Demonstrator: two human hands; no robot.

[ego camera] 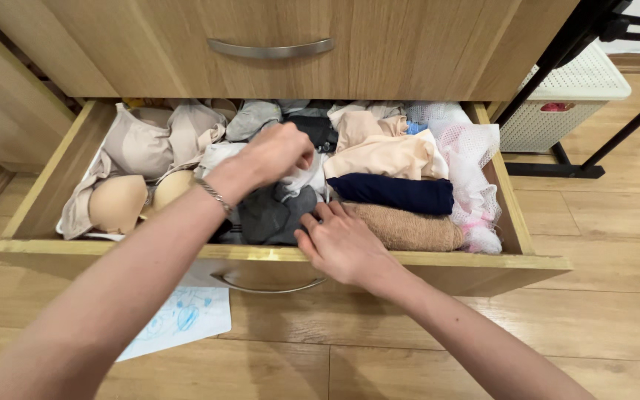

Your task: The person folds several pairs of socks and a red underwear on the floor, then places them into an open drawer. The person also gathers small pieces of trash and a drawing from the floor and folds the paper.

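An open wooden drawer (438,261) holds folded underwear and bras. My left hand (272,155), a bracelet on its wrist, is closed on a white cloth (307,178) in the middle of the drawer. My right hand (338,244) lies at the front edge, its fingers pressing on dark grey folded clothes (268,215). Beige bras (142,159) fill the left side. To the right lie a cream folded piece (383,155), a navy folded piece (394,192), a tan knitted piece (412,228) and a white mesh bag (472,170).
A shut drawer with a metal handle (270,49) sits above the open one. A white perforated basket (564,96) and black stand legs (557,167) are on the wooden floor at the right. A sheet of paper with a blue drawing (183,318) lies below the drawer.
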